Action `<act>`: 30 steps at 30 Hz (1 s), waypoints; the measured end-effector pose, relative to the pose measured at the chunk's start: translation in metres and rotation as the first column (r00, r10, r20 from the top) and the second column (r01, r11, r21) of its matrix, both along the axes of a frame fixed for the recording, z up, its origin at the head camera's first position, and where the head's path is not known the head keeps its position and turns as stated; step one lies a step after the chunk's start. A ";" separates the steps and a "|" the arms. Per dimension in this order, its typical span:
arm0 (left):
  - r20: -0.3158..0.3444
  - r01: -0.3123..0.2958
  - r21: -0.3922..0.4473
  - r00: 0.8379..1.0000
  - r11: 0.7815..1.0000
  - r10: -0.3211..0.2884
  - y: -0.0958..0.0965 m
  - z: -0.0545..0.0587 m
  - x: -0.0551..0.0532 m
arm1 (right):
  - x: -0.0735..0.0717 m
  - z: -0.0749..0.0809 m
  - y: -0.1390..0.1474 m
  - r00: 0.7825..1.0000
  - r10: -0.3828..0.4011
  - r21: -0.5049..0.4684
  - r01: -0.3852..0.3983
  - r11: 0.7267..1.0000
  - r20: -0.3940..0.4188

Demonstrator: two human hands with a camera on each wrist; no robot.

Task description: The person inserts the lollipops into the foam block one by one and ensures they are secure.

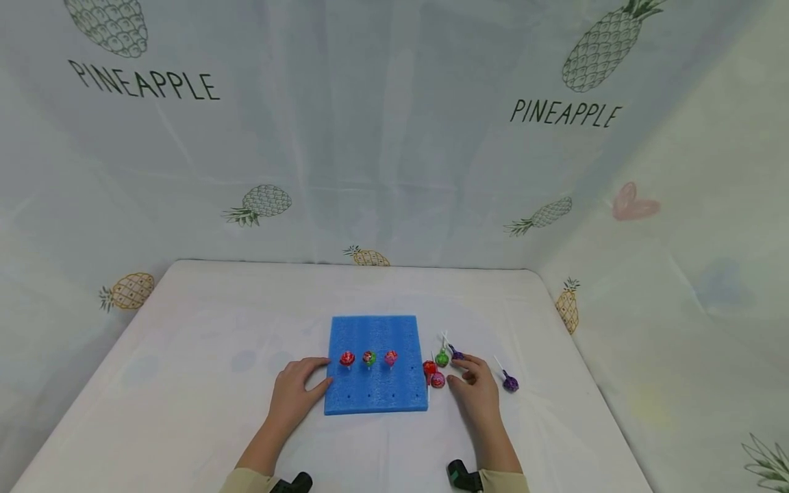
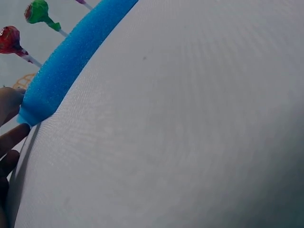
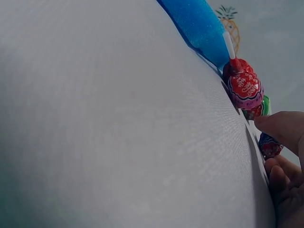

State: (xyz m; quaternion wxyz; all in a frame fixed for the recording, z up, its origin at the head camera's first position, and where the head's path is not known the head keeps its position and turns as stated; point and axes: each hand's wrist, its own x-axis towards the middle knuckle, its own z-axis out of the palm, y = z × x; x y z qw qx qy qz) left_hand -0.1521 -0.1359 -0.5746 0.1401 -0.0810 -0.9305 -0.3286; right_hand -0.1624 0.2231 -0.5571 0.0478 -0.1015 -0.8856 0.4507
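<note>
I see the right hand (image 1: 479, 392) with thumb and index parted, the index against a purple lollipop (image 1: 457, 353) at its 11 o'clock; the stick points to 11, long axis running 11 to 5. Toward 9 o'clock, the left hand (image 1: 293, 393), thumb and index spread, touches the blue board (image 1: 376, 382). My left wrist view bares the standing lollipops' (image 1: 368, 357) sticks, mostly hidden from overhead; my right shows lettering on a red-and-pink lollipop (image 3: 246, 89).
</note>
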 end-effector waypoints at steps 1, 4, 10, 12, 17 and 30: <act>-0.001 0.000 -0.002 1.000 1.000 0.000 0.000 0.000 0.000 | 0.000 0.000 0.000 1.000 -0.004 -0.003 0.004 1.000 0.003; 0.003 0.000 -0.008 1.000 1.000 0.000 0.000 0.001 0.000 | 0.000 0.001 0.000 1.000 -0.010 -0.013 0.010 1.000 0.011; 0.002 -0.005 -0.003 1.000 1.000 0.005 -0.001 0.002 0.001 | -0.001 0.004 -0.001 0.999 0.008 -0.023 -0.007 1.000 0.035; -0.002 -0.004 0.001 1.000 1.000 0.004 -0.001 0.002 0.001 | -0.001 0.004 -0.001 0.999 0.014 -0.020 -0.013 1.000 0.045; -0.001 0.006 0.001 1.000 1.000 -0.006 0.000 0.001 0.000 | -0.001 0.002 0.000 0.998 0.004 -0.020 -0.002 1.000 0.065; 0.016 0.001 -0.002 1.000 1.000 -0.001 -0.001 0.001 0.000 | -0.001 -0.001 0.000 0.997 -0.054 -0.111 0.059 0.992 0.046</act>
